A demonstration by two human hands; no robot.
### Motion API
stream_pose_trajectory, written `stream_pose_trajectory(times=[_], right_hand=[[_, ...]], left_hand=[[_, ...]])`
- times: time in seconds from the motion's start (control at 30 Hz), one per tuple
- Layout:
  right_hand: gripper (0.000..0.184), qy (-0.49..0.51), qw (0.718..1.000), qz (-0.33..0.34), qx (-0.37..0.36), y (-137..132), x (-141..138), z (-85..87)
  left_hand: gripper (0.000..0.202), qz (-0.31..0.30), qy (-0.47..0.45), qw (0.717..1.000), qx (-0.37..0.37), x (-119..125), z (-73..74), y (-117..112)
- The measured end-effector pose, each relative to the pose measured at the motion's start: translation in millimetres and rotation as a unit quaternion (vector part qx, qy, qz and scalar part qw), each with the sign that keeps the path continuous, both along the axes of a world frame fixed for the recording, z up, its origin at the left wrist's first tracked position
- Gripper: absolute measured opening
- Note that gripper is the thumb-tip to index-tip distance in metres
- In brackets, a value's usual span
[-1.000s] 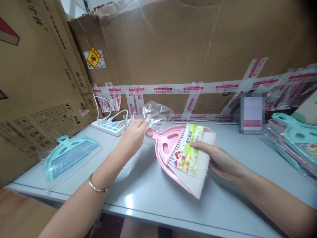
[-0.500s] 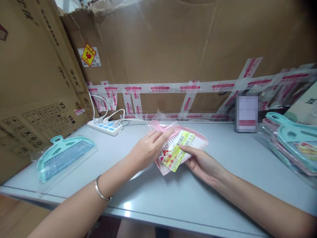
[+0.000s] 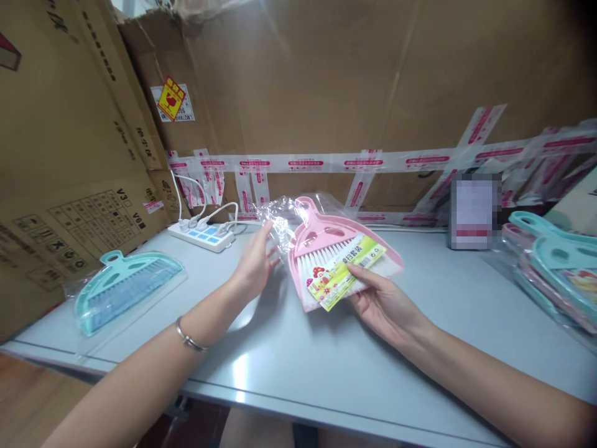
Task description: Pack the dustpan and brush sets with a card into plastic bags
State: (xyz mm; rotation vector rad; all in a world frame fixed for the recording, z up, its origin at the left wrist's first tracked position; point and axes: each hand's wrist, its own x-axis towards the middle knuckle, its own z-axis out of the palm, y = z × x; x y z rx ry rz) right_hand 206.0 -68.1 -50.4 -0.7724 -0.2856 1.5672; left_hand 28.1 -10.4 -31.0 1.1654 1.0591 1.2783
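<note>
My right hand (image 3: 380,302) holds a pink dustpan and brush set (image 3: 326,249) by its lower edge, thumb on its yellow-green label (image 3: 345,270), handle tilted up and away from me. A clear plastic bag (image 3: 282,218) lies crumpled behind the set, over the handle end. My left hand (image 3: 254,261) hovers just left of the set, fingers stretched up beside the bag; whether it pinches the plastic is unclear. A metal bracelet is on my left wrist.
A teal dustpan set in a clear bag (image 3: 124,289) lies at the left of the grey table (image 3: 326,373). A white power strip (image 3: 203,235) sits at the back. Stacked teal and pink sets (image 3: 555,267) lie at right. Taped cardboard walls (image 3: 326,93) enclose the table.
The pink set was turned so its handle points up and away, then raised slightly. My left hand went from the bag to the set, then drew back to its left side.
</note>
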Motion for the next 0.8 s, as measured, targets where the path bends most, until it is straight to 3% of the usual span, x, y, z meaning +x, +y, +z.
stream_pose_trajectory(times=[0.07, 0.17, 0.27, 0.37, 0.47, 0.6, 0.67, 0.8], right_hand=[[0.045, -0.003, 1.0, -0.001, -0.003, 0, -1, -0.9], [0.046, -0.005, 1.0, -0.025, 0.001, 1, -1, -2.0], [0.046, -0.007, 0.999, -0.046, 0.005, 2, -1, -2.7], [0.046, -0.03, 0.999, -0.033, 0.015, 2, -2, -4.9], [0.041, -0.086, 0.996, -0.01, 0.031, 4, 1, -9.7], [0.03, -0.199, 0.979, -0.036, 0.022, 13, 17, -13.3], [0.024, -0.211, 0.977, -0.037, 0.022, 20, 27, -11.0], [0.023, -0.181, 0.98, 0.069, 0.033, 26, 38, -3.5]], left_hand=[[0.039, -0.062, -0.057, 0.989, -0.118, 6, -3.0, -1], [0.034, -0.109, -0.072, 0.975, -0.179, 16, -9.5, -9], [0.044, -0.204, -0.069, 0.963, -0.162, 22, -16.1, -20], [0.05, -0.272, -0.069, 0.956, -0.084, 22, -21.6, -24], [0.055, -0.272, -0.066, 0.958, -0.061, 18, -24.6, -20], [0.053, -0.262, -0.041, 0.96, -0.091, 6, -20.9, -6], [0.053, -0.256, -0.013, 0.961, -0.108, 0, -17.4, 0], [0.051, -0.267, 0.012, 0.958, -0.105, -10, -13.5, 7]])
